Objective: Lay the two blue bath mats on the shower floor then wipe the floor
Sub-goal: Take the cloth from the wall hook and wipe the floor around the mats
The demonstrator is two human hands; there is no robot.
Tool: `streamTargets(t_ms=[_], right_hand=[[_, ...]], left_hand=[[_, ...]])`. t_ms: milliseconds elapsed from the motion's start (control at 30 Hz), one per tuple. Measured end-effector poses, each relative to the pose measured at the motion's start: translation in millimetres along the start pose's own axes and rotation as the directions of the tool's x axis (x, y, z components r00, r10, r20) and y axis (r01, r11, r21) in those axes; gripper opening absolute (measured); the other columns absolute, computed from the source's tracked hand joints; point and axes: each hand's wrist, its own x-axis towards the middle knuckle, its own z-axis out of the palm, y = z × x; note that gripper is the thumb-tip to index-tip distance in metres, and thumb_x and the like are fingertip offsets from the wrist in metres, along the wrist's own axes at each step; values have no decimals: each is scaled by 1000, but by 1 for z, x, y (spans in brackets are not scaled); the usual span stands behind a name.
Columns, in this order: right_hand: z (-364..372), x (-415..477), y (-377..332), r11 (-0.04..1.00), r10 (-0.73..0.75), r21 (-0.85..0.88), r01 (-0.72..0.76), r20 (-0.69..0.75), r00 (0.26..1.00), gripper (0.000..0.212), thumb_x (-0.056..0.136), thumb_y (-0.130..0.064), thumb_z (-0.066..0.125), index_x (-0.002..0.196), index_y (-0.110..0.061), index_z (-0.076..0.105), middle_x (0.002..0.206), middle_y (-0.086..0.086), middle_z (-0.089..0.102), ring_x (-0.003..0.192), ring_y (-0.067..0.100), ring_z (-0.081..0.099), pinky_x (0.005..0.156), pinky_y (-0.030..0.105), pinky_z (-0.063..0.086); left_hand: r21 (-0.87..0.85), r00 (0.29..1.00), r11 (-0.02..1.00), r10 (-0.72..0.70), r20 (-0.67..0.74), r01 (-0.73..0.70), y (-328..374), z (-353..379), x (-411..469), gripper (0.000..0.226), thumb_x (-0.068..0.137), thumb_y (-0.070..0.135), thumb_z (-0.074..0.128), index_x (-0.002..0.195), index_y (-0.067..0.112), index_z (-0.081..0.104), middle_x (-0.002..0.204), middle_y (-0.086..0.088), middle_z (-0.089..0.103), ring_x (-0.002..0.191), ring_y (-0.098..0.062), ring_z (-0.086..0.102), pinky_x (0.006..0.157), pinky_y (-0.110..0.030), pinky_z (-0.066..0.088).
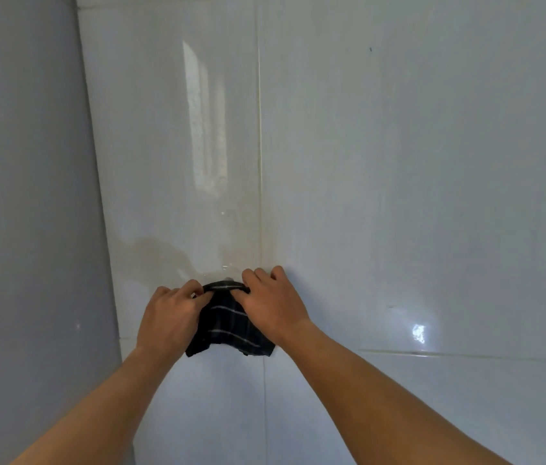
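Head view: two hands, one dark cloth, held up against white wall tiles.

I count one cloth (228, 327), dark with thin pale stripes, hanging flat against the tiled wall (399, 162) just left of a vertical grout line. Its top edge is rolled into a band. My left hand (171, 313) pinches that band at its left end, fingers curled. The right hand (271, 303) grips the right end, fingers hooked over the top and knuckles near the tile. The lower part of the cloth drapes between both wrists. There is one small shiny spot just above the band, too small to identify, one brownish damp patch (157, 253) on the tile upper left of the hands, and one plain grey panel (23, 196) along the left side.
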Motion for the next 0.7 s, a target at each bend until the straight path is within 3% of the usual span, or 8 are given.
streamTargets(t_ms=[133,267,367,467,533,600,700], right_hand=[[-2,-8,-8,998,44,33,-45,47,998,22,84,-18,71,106,-18,70,106,5,60,97,26,54,78,38,40],[-6,-9,-12,988,68,134,-81,96,993,26,90,-13,63,116,-14,64,117,7,55,106,29,50,86,39,38],[-10,-12,-12,976,83,190,-109,140,987,25,90,-9,63,115,-12,64,119,8,53,108,28,49,88,38,39],[-13,-18,-11,965,80,234,-122,183,980,29,89,-4,61,117,-11,62,124,8,52,110,28,49,88,38,39],[-18,-21,-11,959,79,254,-130,201,976,30,89,-4,59,118,-11,60,127,8,53,112,28,48,90,39,39],[-23,-23,-11,956,72,265,-128,213,975,31,90,-4,58,120,-11,60,127,7,54,115,27,47,91,39,38],[-31,-24,-7,949,76,285,-135,209,975,32,88,-5,57,119,-12,61,124,6,56,116,27,47,91,38,37]], left_hand=[[-111,1000,994,-23,16,24,7,5,-12,43,60,4,91,100,16,79,89,-4,71,48,-24,62,63,-36,52],[-306,992,944,-121,21,122,14,5,-20,39,77,-4,76,111,15,76,96,-2,74,64,-24,69,63,-31,57],[-469,959,836,-247,139,284,21,-3,-22,33,87,-4,64,108,20,70,96,0,73,78,-21,69,67,-32,57],[-595,885,655,-343,314,465,27,-13,-21,37,84,-9,54,102,24,52,96,4,65,75,-21,68,65,-37,58],[-626,843,566,-395,365,536,30,-19,-19,42,80,-13,48,103,22,48,95,2,62,74,-26,67,66,-44,58],[-613,832,564,-419,365,553,31,-23,-19,44,79,-14,46,105,21,48,93,-1,62,75,-25,64,67,-43,57],[-563,838,622,-425,341,544,33,-25,-21,41,85,-7,48,115,20,48,98,-3,61,80,-18,59,65,-30,48]])
